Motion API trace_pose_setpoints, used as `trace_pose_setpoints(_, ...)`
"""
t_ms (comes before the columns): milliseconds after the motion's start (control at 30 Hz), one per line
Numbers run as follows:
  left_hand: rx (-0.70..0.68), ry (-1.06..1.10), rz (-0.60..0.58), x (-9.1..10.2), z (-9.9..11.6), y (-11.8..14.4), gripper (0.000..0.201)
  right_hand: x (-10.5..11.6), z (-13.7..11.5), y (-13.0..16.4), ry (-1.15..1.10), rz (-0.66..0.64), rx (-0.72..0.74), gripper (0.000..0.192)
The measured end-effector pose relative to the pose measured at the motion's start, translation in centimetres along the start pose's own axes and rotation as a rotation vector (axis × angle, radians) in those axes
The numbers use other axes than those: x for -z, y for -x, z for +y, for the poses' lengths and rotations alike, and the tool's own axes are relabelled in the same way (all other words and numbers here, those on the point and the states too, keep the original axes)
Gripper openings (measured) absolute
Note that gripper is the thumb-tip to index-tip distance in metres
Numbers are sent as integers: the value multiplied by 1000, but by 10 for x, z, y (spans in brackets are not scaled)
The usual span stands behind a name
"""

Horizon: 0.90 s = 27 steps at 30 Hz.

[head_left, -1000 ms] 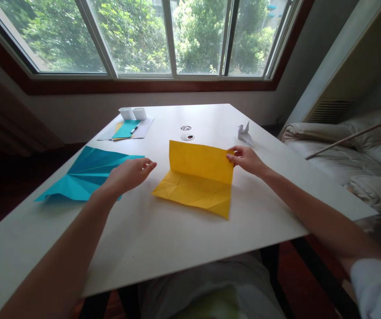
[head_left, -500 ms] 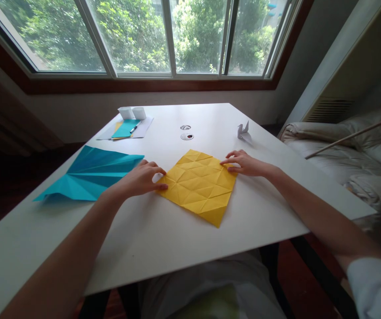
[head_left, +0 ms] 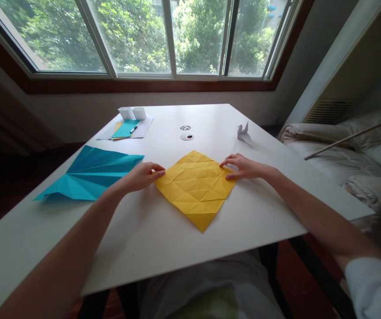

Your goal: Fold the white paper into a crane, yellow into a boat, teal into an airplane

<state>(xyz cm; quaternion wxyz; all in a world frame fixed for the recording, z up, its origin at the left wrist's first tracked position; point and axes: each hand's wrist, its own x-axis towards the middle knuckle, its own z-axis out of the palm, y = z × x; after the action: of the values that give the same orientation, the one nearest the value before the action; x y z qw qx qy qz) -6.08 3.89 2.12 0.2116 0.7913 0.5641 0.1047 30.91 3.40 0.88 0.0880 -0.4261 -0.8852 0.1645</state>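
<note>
Looking through the head view, I see the yellow paper (head_left: 193,182) lying on the white surface (head_left: 150,243), right in front of the person, with one corner pointing toward them. The left hand (head_left: 141,176) has its thumb and fingers pinched close together at the left corner. The right hand (head_left: 246,167) rests at the right corner, its thumb and fingers spread a bit apart, touching the paper. The blue paper (head_left: 87,175) sits by the left hand, with lots of folds and bumps, and a little paper bird (head_left: 243,132) stands farther back on the right. I think the yellow paper is very light and bends easily, mostly along its many fold lines. It could tear or crumple if pulled hard. The corners look like the best spots to hold, with a soft pinch.
</note>
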Motion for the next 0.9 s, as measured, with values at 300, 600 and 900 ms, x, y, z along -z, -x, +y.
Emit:
trace_pose_setpoints(300, 320, 620, -2, -2, 16, 6, 60, -2, 3, -2, -1, -8, 8, 61)
trace_pose_setpoints(600, 288, 668, -83, -9, 21, 5, 49, -4, 4, -2, -14, -7, -21, 62)
trace_pose_setpoints(900, 149, 652, 82, -9, 14, 1, 47, -3, 5, -4, -13, 21, -89, 63)
